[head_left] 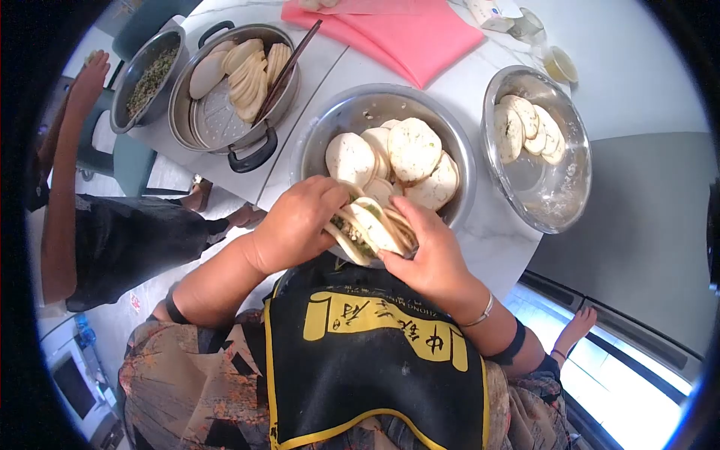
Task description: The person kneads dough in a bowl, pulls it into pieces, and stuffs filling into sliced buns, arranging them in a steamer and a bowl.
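Note:
Both my hands meet over the near rim of a steel bowl of round white dough wrappers. Between them is a folded dough wrapper with green filling, half closed. My left hand grips its left side and my right hand cups its right side and underside. The filling shows at the open left edge.
A steamer pot with folded dumplings and chopsticks stands at the back left. Beside it is a bowl of green filling. A second wrapper bowl is at right, a pink cloth behind. Another person's arm is at far left.

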Tool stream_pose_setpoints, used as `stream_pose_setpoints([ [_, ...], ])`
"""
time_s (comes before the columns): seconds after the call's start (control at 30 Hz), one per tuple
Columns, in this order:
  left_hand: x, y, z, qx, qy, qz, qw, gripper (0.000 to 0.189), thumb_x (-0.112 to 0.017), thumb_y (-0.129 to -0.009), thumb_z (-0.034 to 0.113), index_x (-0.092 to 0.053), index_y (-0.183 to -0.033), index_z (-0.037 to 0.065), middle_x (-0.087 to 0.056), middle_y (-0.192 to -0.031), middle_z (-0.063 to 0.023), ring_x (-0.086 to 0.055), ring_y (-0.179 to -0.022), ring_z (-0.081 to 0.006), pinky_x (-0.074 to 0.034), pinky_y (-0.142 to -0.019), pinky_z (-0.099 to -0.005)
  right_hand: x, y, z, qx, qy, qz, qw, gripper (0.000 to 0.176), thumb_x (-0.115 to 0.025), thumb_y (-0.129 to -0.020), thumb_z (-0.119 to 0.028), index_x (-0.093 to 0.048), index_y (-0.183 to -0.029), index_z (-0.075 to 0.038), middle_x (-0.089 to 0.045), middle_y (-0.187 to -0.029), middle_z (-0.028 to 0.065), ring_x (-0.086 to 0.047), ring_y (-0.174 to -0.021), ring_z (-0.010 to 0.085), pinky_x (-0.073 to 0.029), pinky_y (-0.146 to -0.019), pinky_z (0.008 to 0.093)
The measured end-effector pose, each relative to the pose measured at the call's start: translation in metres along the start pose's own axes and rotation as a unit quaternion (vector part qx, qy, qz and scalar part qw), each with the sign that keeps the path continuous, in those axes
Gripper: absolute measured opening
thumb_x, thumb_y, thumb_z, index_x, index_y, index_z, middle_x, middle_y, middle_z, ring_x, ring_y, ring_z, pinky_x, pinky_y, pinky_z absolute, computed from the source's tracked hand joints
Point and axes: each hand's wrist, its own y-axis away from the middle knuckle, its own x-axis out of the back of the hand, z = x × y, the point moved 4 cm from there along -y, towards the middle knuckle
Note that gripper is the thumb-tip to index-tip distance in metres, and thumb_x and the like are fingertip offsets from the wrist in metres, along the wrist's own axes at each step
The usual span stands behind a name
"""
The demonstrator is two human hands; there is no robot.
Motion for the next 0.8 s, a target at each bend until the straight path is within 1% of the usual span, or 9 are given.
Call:
stream_pose_setpoints([
  [0.07,0.001,0.000,0.002,-0.005,-0.005,0.004,1.000,0.036,-0.061,-0.054,0.002,-0.050,-0.088,0.003,-0.053,-0.081,-0.0141,-0.052,-0.077,-0.0323,-0.043,-0.068,-0.0384,0.004,-0.001,-0.003,0.013,0.011,0.006,1.000,0.057,-0.065,-0.064,-0.011,-0.041,-0.115,0.000,-0.052,-0.100,0.0183,-0.051,-0.092,0.0324,-0.041,-0.080,0.0362],
  [0.1,0.000,0.000,0.002,0.008,-0.008,-0.005,1.000,0.033,-0.061,-0.053,0.002,-0.050,-0.084,0.002,-0.053,-0.082,-0.0138,-0.051,-0.077,-0.0322,-0.043,-0.068,-0.0382,0.006,-0.001,-0.004,0.020,0.016,0.008,1.000,0.057,-0.066,-0.064,-0.010,-0.042,-0.115,0.000,-0.052,-0.100,0.0177,-0.053,-0.091,0.0312,-0.042,-0.080,0.0344],
  [0.2,0.005,-0.002,0.008,0.000,-0.020,0.014,1.000,0.037,-0.069,-0.053,0.006,-0.049,-0.084,0.004,-0.051,-0.084,-0.0136,-0.052,-0.077,-0.0327,-0.043,-0.066,-0.0366,0.009,-0.001,-0.004,0.007,0.000,-0.025,1.000,0.060,-0.064,-0.064,-0.010,-0.039,-0.117,-0.001,-0.049,-0.103,0.0186,-0.047,-0.094,0.0339,-0.039,-0.082,0.0392],
  [0.37,0.007,-0.005,0.015,-0.018,-0.033,0.024,0.999,0.041,-0.069,-0.050,0.006,-0.049,-0.086,0.002,-0.051,-0.086,-0.0140,-0.052,-0.077,-0.0319,-0.043,-0.068,-0.0367,0.017,0.001,-0.007,0.028,0.012,-0.018,0.999,0.063,-0.065,-0.062,-0.008,-0.039,-0.119,-0.002,-0.047,-0.106,0.0183,-0.046,-0.096,0.0341,-0.040,-0.083,0.0398],
  [0.47,0.004,-0.006,0.015,-0.010,-0.040,0.031,0.999,0.036,-0.064,-0.051,0.005,-0.049,-0.084,0.003,-0.051,-0.091,-0.0129,-0.050,-0.081,-0.0297,-0.042,-0.071,-0.0365,0.019,-0.001,-0.005,0.050,0.027,-0.010,0.998,0.064,-0.065,-0.061,-0.007,-0.039,-0.119,-0.003,-0.047,-0.106,0.0182,-0.046,-0.096,0.0341,-0.040,-0.083,0.0400],
  [0.57,0.002,-0.006,0.013,0.024,-0.047,0.041,0.998,0.035,-0.064,-0.051,0.006,-0.050,-0.083,0.003,-0.049,-0.096,-0.0133,-0.049,-0.089,-0.0316,-0.041,-0.077,-0.0390,0.019,-0.004,-0.001,0.051,0.040,-0.018,0.998,0.064,-0.064,-0.061,-0.007,-0.039,-0.119,-0.003,-0.046,-0.106,0.0180,-0.046,-0.095,0.0338,-0.040,-0.083,0.0399],
  [0.67,0.011,-0.013,0.016,-0.009,-0.112,0.052,0.992,0.034,-0.065,-0.051,0.007,-0.050,-0.082,0.004,-0.049,-0.100,-0.0136,-0.046,-0.098,-0.0343,-0.037,-0.083,-0.0429,0.021,-0.008,-0.001,0.061,0.044,-0.022,0.997,0.064,-0.064,-0.061,-0.007,-0.038,-0.119,-0.002,-0.047,-0.106,0.0179,-0.046,-0.095,0.0338,-0.039,-0.084,0.0395],
  [0.77,0.005,-0.015,0.004,-0.011,-0.050,0.016,0.999,0.036,-0.067,-0.051,0.008,-0.050,-0.083,0.004,-0.049,-0.102,-0.0137,-0.044,-0.103,-0.0341,-0.033,-0.087,-0.0460,0.024,-0.013,-0.001,0.054,0.028,-0.006,0.998,0.057,-0.067,-0.060,-0.003,-0.045,-0.113,-0.001,-0.051,-0.101,0.0168,-0.052,-0.090,0.0300,-0.044,-0.078,0.0343],
  [0.8,0.006,-0.016,0.004,-0.014,-0.045,0.010,0.999,0.037,-0.067,-0.051,0.008,-0.050,-0.084,0.003,-0.049,-0.101,-0.0139,-0.045,-0.101,-0.0340,-0.034,-0.085,-0.0452,0.024,-0.014,0.000,0.043,0.018,-0.012,0.999,0.057,-0.067,-0.060,-0.004,-0.045,-0.113,-0.001,-0.051,-0.102,0.0166,-0.052,-0.091,0.0296,-0.043,-0.078,0.0341],
])
